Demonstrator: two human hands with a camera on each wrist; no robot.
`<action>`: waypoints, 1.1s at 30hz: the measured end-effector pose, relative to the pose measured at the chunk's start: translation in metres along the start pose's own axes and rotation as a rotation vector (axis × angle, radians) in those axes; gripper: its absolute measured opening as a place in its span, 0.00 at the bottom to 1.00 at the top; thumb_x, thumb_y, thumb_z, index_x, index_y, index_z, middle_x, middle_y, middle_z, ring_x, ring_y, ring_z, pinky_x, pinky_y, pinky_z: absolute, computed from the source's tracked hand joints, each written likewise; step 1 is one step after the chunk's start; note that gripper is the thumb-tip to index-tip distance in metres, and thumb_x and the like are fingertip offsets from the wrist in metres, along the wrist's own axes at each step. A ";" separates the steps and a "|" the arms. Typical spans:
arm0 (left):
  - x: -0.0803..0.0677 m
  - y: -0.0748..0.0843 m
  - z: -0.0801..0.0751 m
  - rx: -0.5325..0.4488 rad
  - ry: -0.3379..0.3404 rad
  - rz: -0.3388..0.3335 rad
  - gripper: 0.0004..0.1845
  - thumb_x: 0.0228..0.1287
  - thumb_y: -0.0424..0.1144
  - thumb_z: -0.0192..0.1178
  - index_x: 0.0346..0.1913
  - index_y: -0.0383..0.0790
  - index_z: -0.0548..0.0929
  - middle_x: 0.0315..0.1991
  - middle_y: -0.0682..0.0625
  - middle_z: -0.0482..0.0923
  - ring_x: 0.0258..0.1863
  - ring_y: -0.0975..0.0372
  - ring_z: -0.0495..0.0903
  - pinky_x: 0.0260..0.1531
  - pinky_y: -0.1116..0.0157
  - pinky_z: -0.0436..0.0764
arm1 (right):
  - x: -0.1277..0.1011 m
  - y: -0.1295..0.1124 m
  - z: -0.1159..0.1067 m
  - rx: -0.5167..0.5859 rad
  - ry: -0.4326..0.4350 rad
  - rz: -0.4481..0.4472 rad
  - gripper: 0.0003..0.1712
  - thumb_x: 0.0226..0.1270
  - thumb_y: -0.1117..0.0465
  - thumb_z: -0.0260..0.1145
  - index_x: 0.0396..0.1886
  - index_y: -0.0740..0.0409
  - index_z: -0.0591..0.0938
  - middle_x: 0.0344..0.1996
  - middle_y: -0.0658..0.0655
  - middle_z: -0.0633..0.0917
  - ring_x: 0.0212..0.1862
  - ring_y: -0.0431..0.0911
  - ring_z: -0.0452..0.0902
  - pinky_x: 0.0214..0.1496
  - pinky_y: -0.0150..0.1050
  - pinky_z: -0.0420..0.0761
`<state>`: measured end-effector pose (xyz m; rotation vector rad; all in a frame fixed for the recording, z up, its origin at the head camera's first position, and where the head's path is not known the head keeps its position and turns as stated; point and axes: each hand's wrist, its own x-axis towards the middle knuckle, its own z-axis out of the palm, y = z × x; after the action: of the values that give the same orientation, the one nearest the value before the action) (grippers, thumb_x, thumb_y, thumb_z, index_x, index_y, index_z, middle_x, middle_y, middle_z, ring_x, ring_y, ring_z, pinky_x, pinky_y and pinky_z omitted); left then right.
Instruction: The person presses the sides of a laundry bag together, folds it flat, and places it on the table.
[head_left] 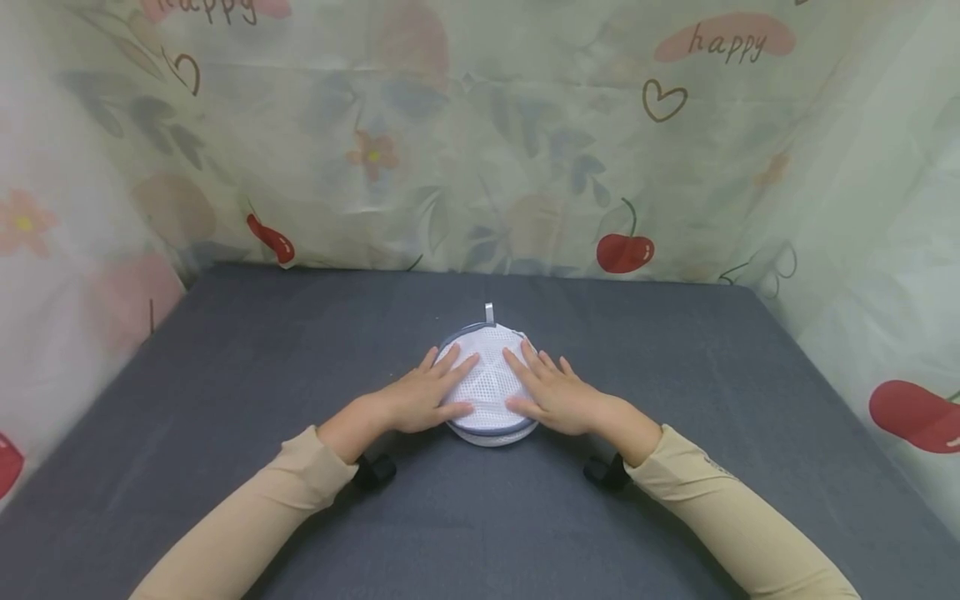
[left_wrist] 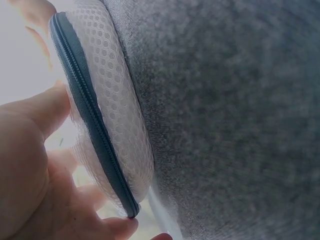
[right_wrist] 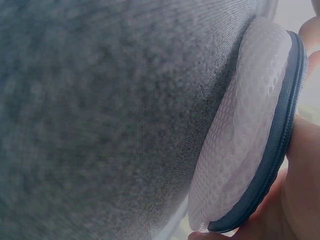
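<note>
A round white mesh laundry bag [head_left: 489, 385] lies flat on the table, its small grey loop [head_left: 489, 313] pointing to the far side. My left hand [head_left: 424, 395] rests on the bag's left part with fingers spread and fairly straight. On the right part, my right hand [head_left: 561, 395] lies likewise, fingers spread over the mesh. Both thumbs touch the near half of the top. A dark blue zipper [left_wrist: 92, 107] runs round the bag's side in the left wrist view. In the right wrist view the same zipper band [right_wrist: 280, 125] curves beside the right thumb.
The dark grey cloth-covered table [head_left: 240, 358] spreads around the bag. Behind it hangs a pale curtain [head_left: 480, 200] printed with cherries, flowers and hearts, which also closes off both sides. Black straps [head_left: 375, 472] sit at the wrists.
</note>
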<state>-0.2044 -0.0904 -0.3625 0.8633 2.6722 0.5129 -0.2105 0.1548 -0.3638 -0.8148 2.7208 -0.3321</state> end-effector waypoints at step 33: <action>-0.002 -0.003 -0.018 -0.019 0.112 0.002 0.38 0.67 0.57 0.48 0.74 0.50 0.47 0.75 0.38 0.39 0.73 0.40 0.39 0.69 0.41 0.46 | -0.006 0.010 -0.021 0.137 0.142 -0.053 0.42 0.68 0.42 0.54 0.75 0.49 0.49 0.74 0.64 0.47 0.75 0.58 0.42 0.72 0.63 0.43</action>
<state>-0.2110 -0.0986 -0.3472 0.8563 2.7623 0.6034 -0.2174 0.1693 -0.3459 -0.8557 2.7722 -0.6025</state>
